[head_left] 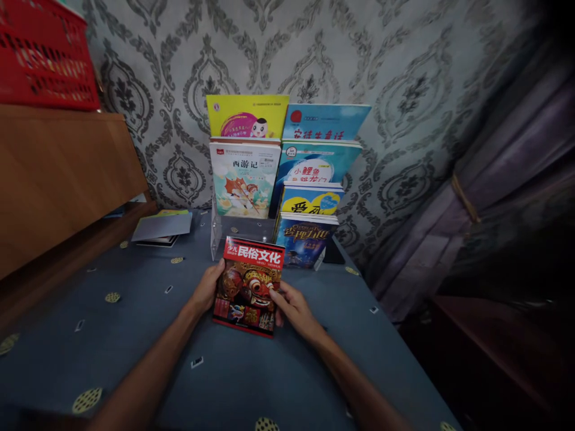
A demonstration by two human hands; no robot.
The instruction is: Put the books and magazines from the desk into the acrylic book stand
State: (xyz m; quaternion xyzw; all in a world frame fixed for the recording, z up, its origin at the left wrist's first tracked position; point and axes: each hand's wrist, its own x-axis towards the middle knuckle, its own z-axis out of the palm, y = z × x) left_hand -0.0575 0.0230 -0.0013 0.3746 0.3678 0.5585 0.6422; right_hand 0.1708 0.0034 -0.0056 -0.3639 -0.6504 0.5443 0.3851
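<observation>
A red and black book (248, 281) with a colourful mask on its cover is held in front of me, cover facing up. My left hand (209, 286) grips its left edge. On the right edge, my right hand (291, 305) holds it with the thumb lying on the cover. Just behind the book stands a clear tiered book rack (216, 239), its front left tier showing no book. A white storybook (245, 185) and a yellow book (247, 114) rise in its left column. The right column carries a dark blue book (308, 242), a blue and yellow book (309, 200) and teal books (317, 164).
Several flat books or pads (162, 226) lie in a pile on the blue tablecloth (148, 311) at left. A wooden cabinet (67, 179) with a red basket (47, 57) on top borders the table. A tied curtain (431, 203) hangs at right.
</observation>
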